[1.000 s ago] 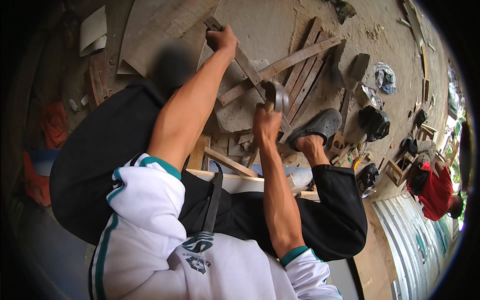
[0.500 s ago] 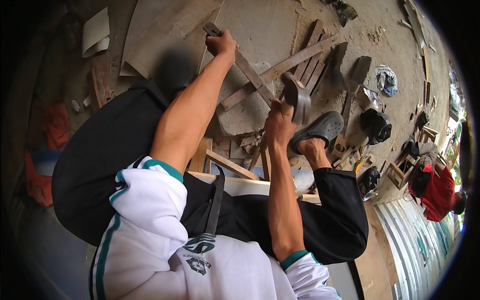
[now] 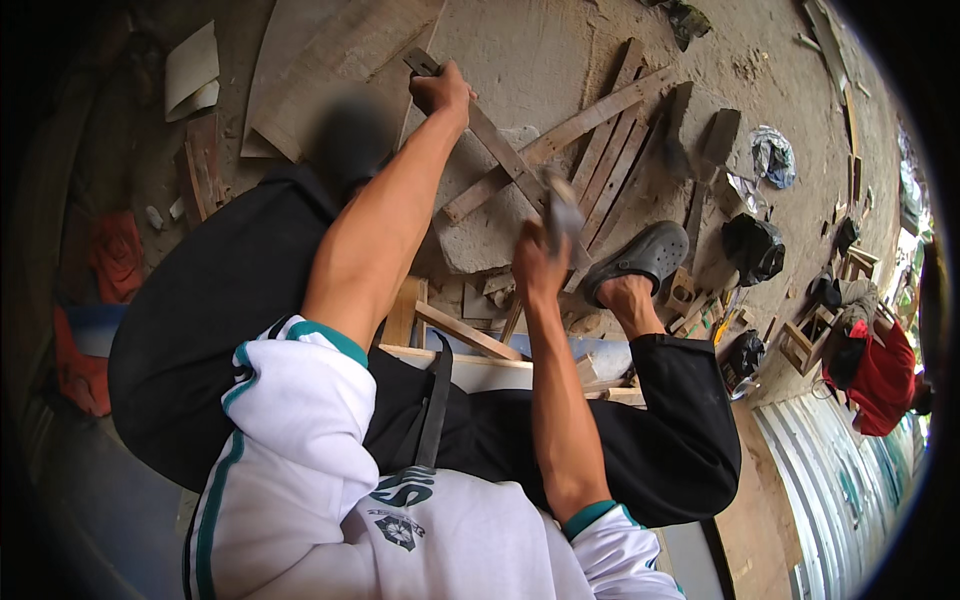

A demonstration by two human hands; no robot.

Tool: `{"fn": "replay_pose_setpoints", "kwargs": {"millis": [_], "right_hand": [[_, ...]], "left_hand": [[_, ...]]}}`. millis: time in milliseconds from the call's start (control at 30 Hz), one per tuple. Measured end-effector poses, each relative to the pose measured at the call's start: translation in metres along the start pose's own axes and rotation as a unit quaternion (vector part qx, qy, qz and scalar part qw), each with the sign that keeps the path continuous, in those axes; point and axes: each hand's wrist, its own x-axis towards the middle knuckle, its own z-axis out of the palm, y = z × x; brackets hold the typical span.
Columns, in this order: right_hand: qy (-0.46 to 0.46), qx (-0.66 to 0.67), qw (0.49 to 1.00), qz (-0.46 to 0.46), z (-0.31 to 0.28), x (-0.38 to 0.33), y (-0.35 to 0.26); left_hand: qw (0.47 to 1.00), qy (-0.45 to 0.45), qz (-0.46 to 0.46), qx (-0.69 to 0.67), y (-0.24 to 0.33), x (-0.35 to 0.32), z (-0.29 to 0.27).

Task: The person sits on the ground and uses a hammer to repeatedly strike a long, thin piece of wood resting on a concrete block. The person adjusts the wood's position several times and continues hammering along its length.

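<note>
left hand (image 3: 440, 90) grips wooden strip (image 3: 496, 142); right hand (image 3: 540, 262) holds blurred hammer (image 3: 564, 212).

One hammer (image 3: 563, 217), two crossed wooden strips (image 3: 491, 133), one dark strap (image 3: 432, 405), one co-worker in red (image 3: 883, 375)

**One wide view looks down from your head**

This camera is worn on your head, as the left one of two side by side, and it faces downward to your hands. Nearest to the lens is your white shirt (image 3: 450, 540), at six o'clock. Your right hand (image 3: 540, 262) is close to the centre, toward two o'clock; your left hand (image 3: 440, 90) is at twelve o'clock. The fisheye reaches wide: it takes in the corrugated sheet (image 3: 835, 465) at four o'clock and, well apart from you, a person in red (image 3: 884, 375) just past three.
</note>
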Motion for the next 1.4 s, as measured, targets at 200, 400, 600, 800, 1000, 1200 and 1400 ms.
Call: {"fn": "replay_pose_setpoints", "kwargs": {"millis": [200, 400, 600, 800, 1000, 1200, 1400], "right_hand": [[-0.087, 0.013, 0.978, 0.189, -0.028, 0.029, -0.033], [-0.131, -0.065, 0.982, 0.117, -0.003, 0.019, -0.008], [-0.009, 0.003, 0.999, -0.042, -0.024, 0.009, -0.036], [-0.148, -0.01, 0.958, 0.244, -0.025, 0.053, -0.031], [-0.069, -0.072, 0.992, 0.074, -0.023, 0.025, -0.036], [-0.081, -0.02, 0.99, 0.112, -0.024, 0.043, -0.044], [-0.204, -0.027, 0.933, 0.294, -0.034, 0.041, -0.042]], "left_hand": [[1.0, 0.004, -0.001, 0.011, -0.003, 0.006, -0.008], [1.0, -0.009, 0.013, 0.006, 0.007, -0.002, 0.0], [1.0, -0.001, -0.003, 0.002, -0.003, 0.007, -0.011], [0.999, 0.011, -0.013, 0.031, 0.003, -0.002, -0.005], [0.999, 0.025, -0.027, 0.023, 0.0, -0.001, -0.004], [0.998, 0.043, -0.001, 0.035, -0.002, 0.006, -0.002], [0.995, 0.036, -0.002, 0.09, -0.003, 0.0, 0.002]]}}
